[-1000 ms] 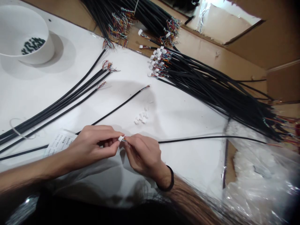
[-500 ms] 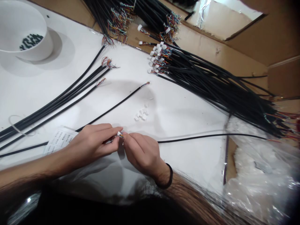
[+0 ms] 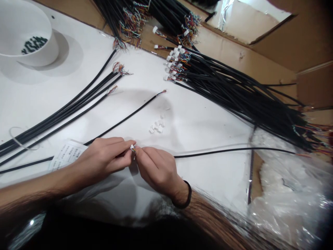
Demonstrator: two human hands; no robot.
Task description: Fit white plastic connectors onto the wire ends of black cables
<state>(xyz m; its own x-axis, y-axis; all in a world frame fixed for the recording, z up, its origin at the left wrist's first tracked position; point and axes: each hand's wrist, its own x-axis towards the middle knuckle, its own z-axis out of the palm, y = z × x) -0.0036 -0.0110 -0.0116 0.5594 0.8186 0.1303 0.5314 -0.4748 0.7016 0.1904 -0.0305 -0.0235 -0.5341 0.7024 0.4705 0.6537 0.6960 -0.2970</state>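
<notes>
One left hand [image 3: 104, 161], one right hand [image 3: 157, 172], one white bowl [image 3: 49, 52], one paper slip [image 3: 66, 156], one plastic bag [image 3: 286, 205]

**Room past my fingers, among the cables**
Beyond my right hand [image 3: 157, 172], white tabletop [image 3: 197, 128] ran toward the small white plastic connectors [image 3: 156, 126]; a thin black cable [image 3: 223, 151] crossed its right side, and a heap of long black cables [image 3: 234, 97] blocked the far edge.
</notes>
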